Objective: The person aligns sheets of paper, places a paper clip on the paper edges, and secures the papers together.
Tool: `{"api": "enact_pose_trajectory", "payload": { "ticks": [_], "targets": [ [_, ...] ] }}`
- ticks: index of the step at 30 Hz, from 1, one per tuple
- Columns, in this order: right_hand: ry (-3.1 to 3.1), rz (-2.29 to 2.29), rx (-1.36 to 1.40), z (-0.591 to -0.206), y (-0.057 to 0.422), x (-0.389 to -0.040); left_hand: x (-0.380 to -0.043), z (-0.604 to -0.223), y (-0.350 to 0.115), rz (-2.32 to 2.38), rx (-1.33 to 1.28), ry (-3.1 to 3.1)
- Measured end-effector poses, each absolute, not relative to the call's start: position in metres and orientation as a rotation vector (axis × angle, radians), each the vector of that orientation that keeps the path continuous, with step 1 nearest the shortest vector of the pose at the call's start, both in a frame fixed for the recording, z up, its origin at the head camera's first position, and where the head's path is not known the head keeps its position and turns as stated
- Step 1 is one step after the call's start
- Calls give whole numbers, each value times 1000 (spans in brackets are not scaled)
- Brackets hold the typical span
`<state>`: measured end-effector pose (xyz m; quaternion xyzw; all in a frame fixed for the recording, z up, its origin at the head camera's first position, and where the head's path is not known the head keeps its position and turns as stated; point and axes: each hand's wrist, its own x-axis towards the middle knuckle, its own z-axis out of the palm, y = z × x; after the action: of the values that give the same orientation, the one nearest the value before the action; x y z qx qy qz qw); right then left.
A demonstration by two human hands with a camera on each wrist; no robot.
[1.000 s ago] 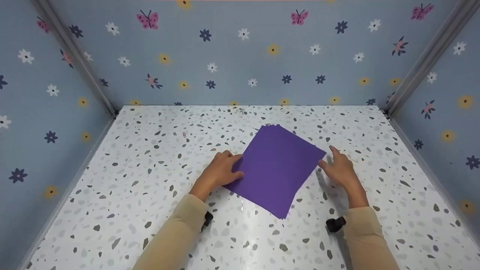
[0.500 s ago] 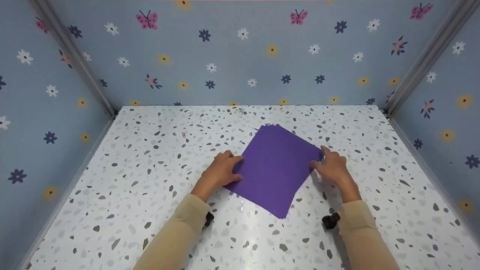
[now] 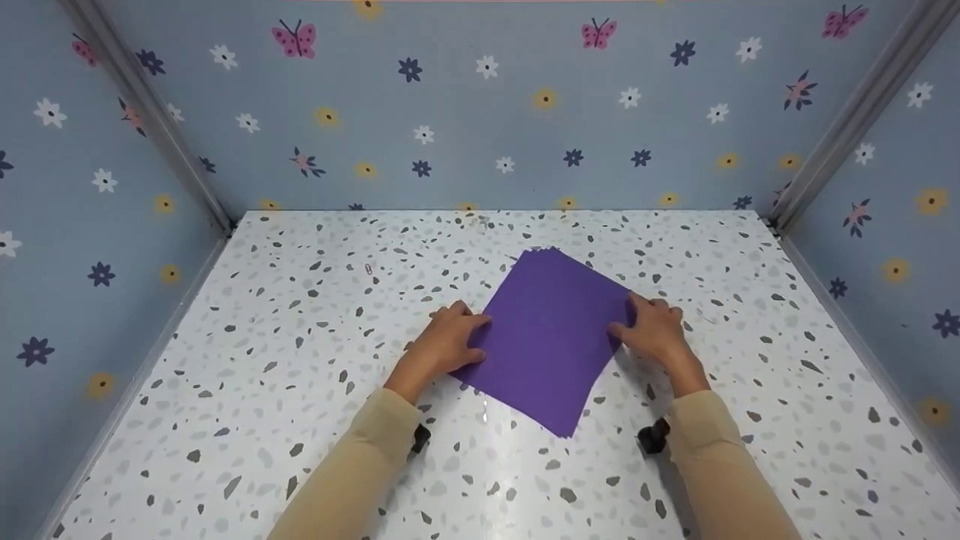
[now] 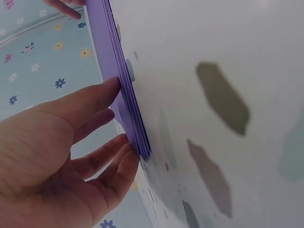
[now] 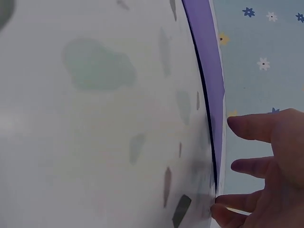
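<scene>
A stack of purple paper sheets (image 3: pixel 551 341) lies turned on the speckled table, its sheets slightly fanned at the far corner. My left hand (image 3: pixel 444 341) is at the stack's left edge. In the left wrist view, the thumb of my left hand (image 4: pixel 61 147) touches the layered edge, with other fingertips near the corner. At the right edge is my right hand (image 3: pixel 656 334), thumb and index finger spread. The right wrist view has the fingers of my right hand (image 5: pixel 270 166) beside the purple sheets (image 5: pixel 211 61), the lower fingertips close to the table.
A small paperclip (image 3: pixel 368 268) lies on the table (image 3: pixel 300 420) to the far left. Blue flowered walls (image 3: pixel 480 105) enclose the back and both sides. A dark wrist camera (image 3: pixel 654 436) sits by the right sleeve.
My right hand has moved left from beside the stack to its right edge, thumb and index finger reaching it. My left hand stays at the left edge, barely shifting; the stack looks almost unmoved.
</scene>
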<state>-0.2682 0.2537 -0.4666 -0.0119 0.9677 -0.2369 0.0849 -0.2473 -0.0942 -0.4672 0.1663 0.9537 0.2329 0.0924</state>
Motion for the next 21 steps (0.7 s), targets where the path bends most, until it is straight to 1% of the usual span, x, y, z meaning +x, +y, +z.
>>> {"api": "enact_pose_trajectory", "payload": {
  "ticks": [8, 21],
  "targets": [
    [2875, -596, -52, -468, 247, -270, -247, -468, -93, 648, 526, 2845],
    [2814, -621, -59, -466, 240, -278, -245, -467, -93, 663, 548, 2856]
  ]
}}
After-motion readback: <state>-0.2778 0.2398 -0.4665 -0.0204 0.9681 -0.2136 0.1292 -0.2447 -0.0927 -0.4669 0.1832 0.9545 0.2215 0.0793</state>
